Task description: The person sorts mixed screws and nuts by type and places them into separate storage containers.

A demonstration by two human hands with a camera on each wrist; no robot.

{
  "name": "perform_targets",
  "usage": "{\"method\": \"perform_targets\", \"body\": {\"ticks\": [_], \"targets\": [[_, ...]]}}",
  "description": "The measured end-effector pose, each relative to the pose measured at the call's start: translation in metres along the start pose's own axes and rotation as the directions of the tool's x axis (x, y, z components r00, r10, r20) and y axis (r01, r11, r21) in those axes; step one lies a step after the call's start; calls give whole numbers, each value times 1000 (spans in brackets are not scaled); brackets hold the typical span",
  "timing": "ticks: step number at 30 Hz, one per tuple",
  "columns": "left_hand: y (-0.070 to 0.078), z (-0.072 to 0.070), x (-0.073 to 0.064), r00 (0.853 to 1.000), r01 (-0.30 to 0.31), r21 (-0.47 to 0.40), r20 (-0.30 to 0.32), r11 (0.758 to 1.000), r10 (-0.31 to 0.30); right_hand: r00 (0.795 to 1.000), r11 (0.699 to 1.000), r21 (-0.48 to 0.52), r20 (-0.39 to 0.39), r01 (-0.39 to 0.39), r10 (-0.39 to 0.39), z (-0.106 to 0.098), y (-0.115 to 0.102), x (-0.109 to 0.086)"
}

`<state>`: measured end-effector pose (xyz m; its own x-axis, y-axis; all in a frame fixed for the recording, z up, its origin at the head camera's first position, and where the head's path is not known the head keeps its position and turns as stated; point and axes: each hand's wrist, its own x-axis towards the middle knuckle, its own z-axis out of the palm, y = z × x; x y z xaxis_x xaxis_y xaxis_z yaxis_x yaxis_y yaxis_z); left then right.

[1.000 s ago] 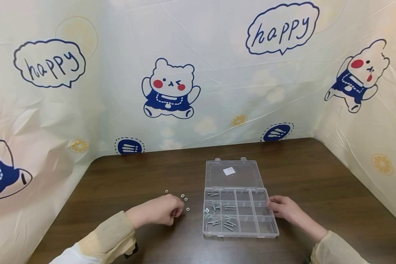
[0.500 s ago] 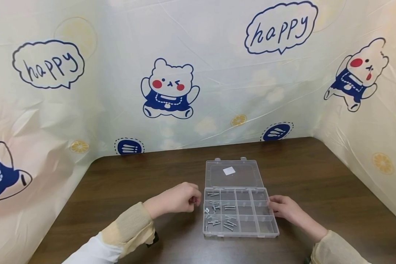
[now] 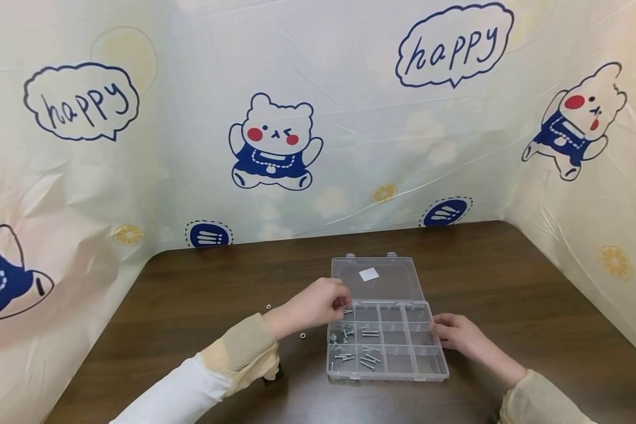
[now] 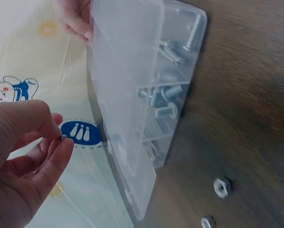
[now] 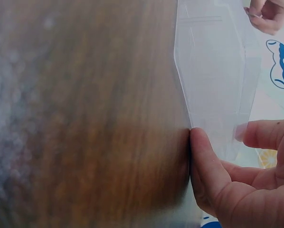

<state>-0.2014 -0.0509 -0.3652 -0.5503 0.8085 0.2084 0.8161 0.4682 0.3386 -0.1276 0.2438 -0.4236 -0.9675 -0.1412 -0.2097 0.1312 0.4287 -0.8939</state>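
Note:
My left hand (image 3: 323,300) is over the back left compartment of a clear plastic compartment box (image 3: 397,362). Thumb and fingertips pinch a small metal nut (image 4: 63,137), mostly hidden by the fingers in the left wrist view. The box lies open, its lid (image 3: 392,288) folded back flat on the table. Screws (image 3: 370,334) lie in several of its left compartments. My right hand (image 3: 461,335) holds the right side of the box; in the right wrist view the thumb (image 5: 201,147) lies against the outer wall and a fingertip touches the rim.
Loose nuts lie on the brown table (image 3: 206,294) left of the box, one nut (image 3: 302,336) near its side and another nut (image 3: 268,307) further back. A printed cloth (image 3: 350,147) hangs behind the table and along both sides.
My left hand has moved right and away from me, from beside the loose nuts to above the box's back left corner. The right hand and the box have stayed in place.

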Motion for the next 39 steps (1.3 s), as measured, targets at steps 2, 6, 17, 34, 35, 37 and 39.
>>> {"method": "perform_targets", "body": {"ticks": [2, 6, 17, 34, 35, 37, 39], "targets": [[2, 2, 5, 1000, 5, -11, -8, 1000, -5, 1000, 1000, 1, -3, -1, 1, 0, 1, 0], [5, 5, 13, 1000, 13, -28, -25, 1000, -14, 1000, 1000, -7, -5, -12, 12, 0, 0, 1], [6, 15, 30, 998, 65, -37, -1, 997, -65, 1000, 1000, -10, -3, -17, 17, -1, 0, 0], [-6, 3, 16, 975, 152, 91, 151, 984, -164, 1000, 1000, 0, 5, -12, 12, -1, 1, 1], [-7, 2, 14, 973, 149, 101, 160, 984, -164, 1000, 1000, -2, 4, -13, 13, -1, 1, 1], [-10, 2, 9, 970, 149, 122, 175, 981, -169, 1000, 1000, -4, 4, -14, 14, -1, 2, 2], [-13, 1, 3, 968, 144, 141, 185, 980, -169, 1000, 1000, -3, 5, -13, 13, -1, 2, 2]]}}
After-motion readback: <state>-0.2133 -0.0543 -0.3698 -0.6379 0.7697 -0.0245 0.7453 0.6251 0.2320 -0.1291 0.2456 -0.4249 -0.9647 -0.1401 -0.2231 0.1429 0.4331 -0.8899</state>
